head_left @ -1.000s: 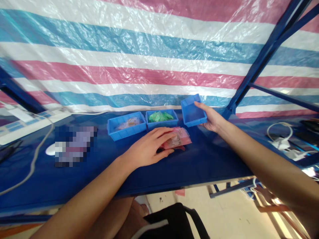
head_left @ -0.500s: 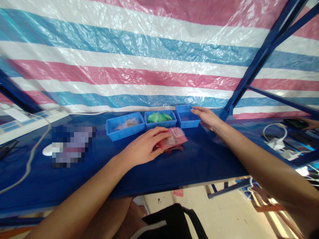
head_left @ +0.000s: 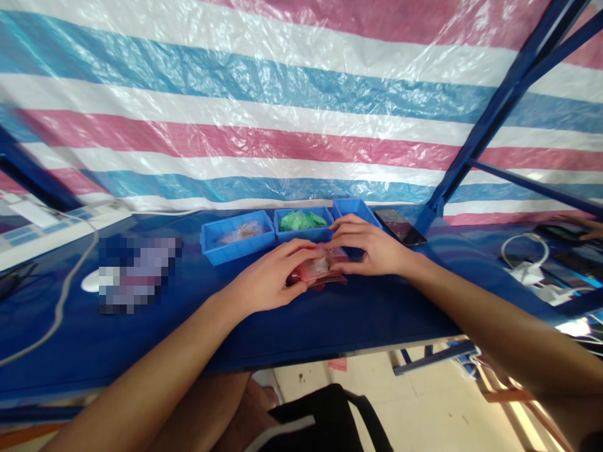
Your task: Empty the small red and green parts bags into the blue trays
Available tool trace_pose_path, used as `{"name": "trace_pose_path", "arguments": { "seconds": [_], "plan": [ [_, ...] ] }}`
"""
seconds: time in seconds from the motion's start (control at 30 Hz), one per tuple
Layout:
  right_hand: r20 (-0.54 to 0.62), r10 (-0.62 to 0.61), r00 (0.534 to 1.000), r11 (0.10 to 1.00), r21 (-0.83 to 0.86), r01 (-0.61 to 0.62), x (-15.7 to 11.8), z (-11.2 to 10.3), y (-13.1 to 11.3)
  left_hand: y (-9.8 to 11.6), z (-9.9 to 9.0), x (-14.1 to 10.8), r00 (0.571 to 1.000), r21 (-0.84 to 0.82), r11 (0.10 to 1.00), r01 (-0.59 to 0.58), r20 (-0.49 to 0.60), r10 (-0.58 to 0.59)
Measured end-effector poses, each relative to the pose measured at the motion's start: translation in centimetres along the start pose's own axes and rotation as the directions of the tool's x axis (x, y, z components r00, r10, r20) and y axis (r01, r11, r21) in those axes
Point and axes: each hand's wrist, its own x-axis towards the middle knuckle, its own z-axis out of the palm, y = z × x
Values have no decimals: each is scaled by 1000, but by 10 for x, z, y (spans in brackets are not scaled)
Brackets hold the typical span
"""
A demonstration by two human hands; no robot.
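Note:
A small stack of red-tinted plastic packets (head_left: 318, 269) lies on the blue table in front of me. My left hand (head_left: 264, 279) holds the stack's left side, thumb below and fingers over the top. My right hand (head_left: 374, 249) is at the right side, its fingers and thumb curled round the packets' edge. Just behind the packets stand three blue bins in a row. The left bin (head_left: 235, 252) holds clear bags with small contents, and the middle bin (head_left: 301, 236) holds green bags. My right hand partly covers the right bin (head_left: 351, 206).
A dark phone (head_left: 400, 227) lies right of the bins. To the left are a blurred-out object (head_left: 146, 273), a white round item (head_left: 92, 282) and a cable (head_left: 61, 307). White chargers (head_left: 525, 273) and another person's hand (head_left: 591, 229) are at far right. Blue posts (head_left: 490, 119) frame a striped sheet.
My right hand has left the right bin and come down and left to the packets. The phone behind it has come into view. My left hand stays on the stack.

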Motion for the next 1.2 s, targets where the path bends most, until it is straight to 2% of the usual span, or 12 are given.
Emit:
{"name": "trace_pose_path", "arguments": {
  "seconds": [0.13,0.37,0.53,0.73,0.83,0.97,1.1,1.2],
  "plan": [
    [21,-3,1000,1000,17,3,1,5,1,0,2,0,1000,0,1000,-7,-19,7],
    [-141,128,982,992,26,-125,-2,5,-4,7,0,4,994,91,994,-54,-86,62],
    [-162,116,980,989,108,-99,0,12,-14,10,2,6,986,76,992,-98,-124,107],
    [-186,167,968,982,118,-147,-1,12,-20,4,-13,0,959,92,995,-25,-278,50],
    [-91,121,988,988,108,-111,-1,16,-23,-5,-28,-5,899,143,987,75,-438,-5],
    [91,61,994,992,101,-70,0,26,-26,-28,-49,-18,802,218,924,315,-582,-136],
    [181,150,972,982,85,-167,-2,32,-28,-54,-56,-35,793,319,807,497,-544,-274],
    [195,194,961,972,97,-216,-1,33,-28,-57,-50,-40,794,369,757,539,-523,-311]
  ]
}}
